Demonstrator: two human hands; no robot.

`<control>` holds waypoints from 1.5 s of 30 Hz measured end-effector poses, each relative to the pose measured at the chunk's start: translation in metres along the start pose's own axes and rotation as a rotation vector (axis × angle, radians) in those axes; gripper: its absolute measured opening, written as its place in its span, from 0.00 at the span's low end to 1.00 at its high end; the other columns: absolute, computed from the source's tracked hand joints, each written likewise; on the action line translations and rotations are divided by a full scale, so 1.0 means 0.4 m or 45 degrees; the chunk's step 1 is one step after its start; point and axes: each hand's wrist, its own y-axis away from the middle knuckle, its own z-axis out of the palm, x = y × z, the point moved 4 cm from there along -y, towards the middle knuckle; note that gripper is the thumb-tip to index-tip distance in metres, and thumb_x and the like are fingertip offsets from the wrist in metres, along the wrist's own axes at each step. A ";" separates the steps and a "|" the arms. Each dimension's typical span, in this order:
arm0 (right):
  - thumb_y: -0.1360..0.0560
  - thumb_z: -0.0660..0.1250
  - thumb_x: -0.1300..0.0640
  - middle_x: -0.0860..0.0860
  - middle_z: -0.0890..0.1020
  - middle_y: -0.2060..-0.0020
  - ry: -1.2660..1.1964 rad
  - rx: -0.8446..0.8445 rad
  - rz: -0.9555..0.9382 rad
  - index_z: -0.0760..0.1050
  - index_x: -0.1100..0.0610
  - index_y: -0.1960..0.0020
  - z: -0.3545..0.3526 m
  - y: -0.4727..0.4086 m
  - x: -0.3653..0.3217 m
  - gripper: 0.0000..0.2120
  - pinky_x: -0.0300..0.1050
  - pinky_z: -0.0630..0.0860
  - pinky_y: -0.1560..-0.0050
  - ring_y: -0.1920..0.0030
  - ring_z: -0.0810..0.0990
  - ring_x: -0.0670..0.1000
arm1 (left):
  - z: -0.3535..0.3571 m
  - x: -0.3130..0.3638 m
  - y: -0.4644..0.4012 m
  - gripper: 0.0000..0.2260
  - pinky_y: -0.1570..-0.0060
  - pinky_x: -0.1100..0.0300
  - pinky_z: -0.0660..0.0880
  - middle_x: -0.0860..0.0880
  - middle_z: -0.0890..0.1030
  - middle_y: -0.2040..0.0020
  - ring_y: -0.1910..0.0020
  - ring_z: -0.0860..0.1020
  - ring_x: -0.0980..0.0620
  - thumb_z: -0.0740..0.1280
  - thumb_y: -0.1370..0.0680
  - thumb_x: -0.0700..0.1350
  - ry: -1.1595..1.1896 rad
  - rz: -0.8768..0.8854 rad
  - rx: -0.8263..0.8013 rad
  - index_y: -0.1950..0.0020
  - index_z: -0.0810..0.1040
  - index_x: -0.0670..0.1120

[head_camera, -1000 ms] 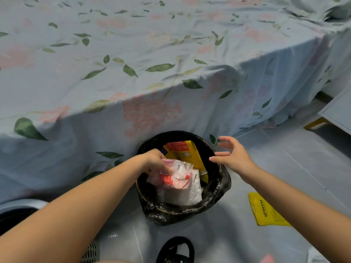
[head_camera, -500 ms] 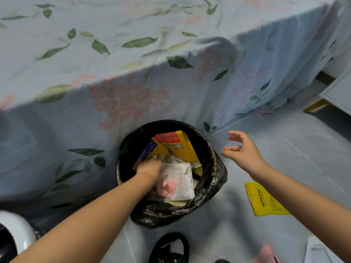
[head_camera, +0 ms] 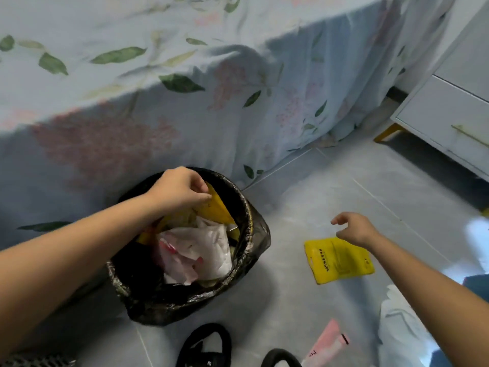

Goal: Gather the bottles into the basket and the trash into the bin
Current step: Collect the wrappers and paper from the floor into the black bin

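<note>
- Left hand (head_camera: 180, 190) above far rim of bin (head_camera: 254, 234), fingers curled, pinching top edge of yellow packet (head_camera: 215, 207) inside bin.
- Bin on floor against bed sheet (head_camera: 185, 75), black liner, holds white wrappers (head_camera: 201, 250).
- Right hand (head_camera: 356, 229) holds nothing, fingers loosely curled, above yellow pouch (head_camera: 338, 260) lying on floor.
- Pink wrapper (head_camera: 328, 343) on floor near bottom edge.

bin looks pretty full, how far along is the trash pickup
Partly done. The bin already holds a white plastic bag and a yellow box. The left hand is over the bin at that box; whether it grips it is unclear. The right hand hovers empty above a yellow packet on the floor. That and a pink wrapper remain. No bottles or basket show.
</note>
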 end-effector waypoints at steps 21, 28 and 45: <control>0.38 0.78 0.49 0.51 0.71 0.35 0.653 -0.248 -0.212 0.65 0.50 0.32 0.164 -0.158 0.154 0.38 0.48 0.68 0.37 0.33 0.65 0.55 | 0.250 0.292 -0.062 0.10 0.60 0.71 0.68 0.55 0.81 0.58 0.58 0.76 0.59 0.67 0.23 0.52 -0.257 0.492 -0.481 0.49 0.83 0.48; 0.41 0.78 0.44 0.49 0.73 0.40 0.766 -0.251 -0.284 0.66 0.48 0.38 0.190 -0.161 0.171 0.36 0.49 0.66 0.42 0.37 0.67 0.54 | 0.272 0.313 -0.060 0.08 0.54 0.66 0.74 0.59 0.80 0.62 0.56 0.80 0.57 0.67 0.24 0.52 -0.139 0.480 -0.482 0.52 0.83 0.51; 0.29 0.72 0.61 0.57 0.84 0.50 -1.024 -0.204 -0.213 0.78 0.58 0.43 -0.051 0.017 -0.043 0.14 0.51 0.80 0.48 0.53 0.82 0.54 | 0.177 0.320 -0.007 0.08 0.62 0.77 0.72 0.58 0.80 0.62 0.64 0.78 0.64 0.67 0.23 0.49 0.062 0.417 -0.426 0.50 0.82 0.48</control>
